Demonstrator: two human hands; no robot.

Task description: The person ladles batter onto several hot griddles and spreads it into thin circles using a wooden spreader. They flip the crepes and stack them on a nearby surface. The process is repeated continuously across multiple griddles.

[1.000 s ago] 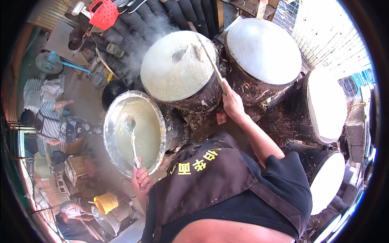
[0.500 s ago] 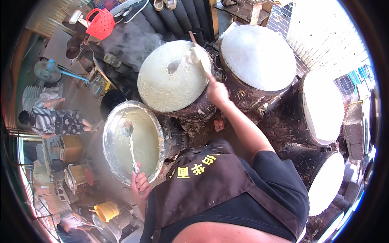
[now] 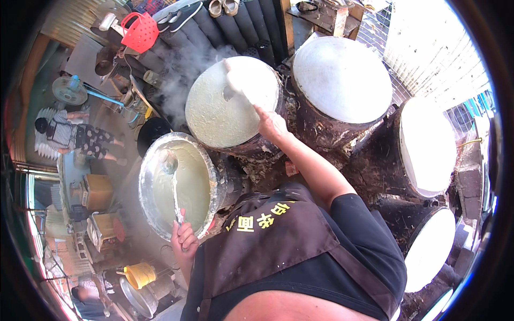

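My left hand (image 3: 184, 239) is closed round the handle of a metal ladle (image 3: 175, 192). The ladle's bowl rests in pale batter (image 3: 193, 182) inside a large pot (image 3: 145, 200) with a batter-smeared rim. Further up, my right hand (image 3: 273, 127) grips a pale spreader (image 3: 240, 88), blurred by motion and glare. The spreader lies across the batter sheet on a round drum-top griddle (image 3: 214, 117), beside a small bare gap in the batter. Steam rises at the griddle's left.
More dark drums with white round tops stand to the right, including one griddle (image 3: 342, 80) and another (image 3: 428, 144). Shoes and dark tubes line the back, near a red basket (image 3: 140, 32). A yellow bucket (image 3: 140, 275) and a person (image 3: 69, 131) are at left.
My right hand has moved left and slightly down the griddle, sweeping the spreader from its right side toward the middle. The bare gap has shrunk. My left hand stays with the ladle at the pot.
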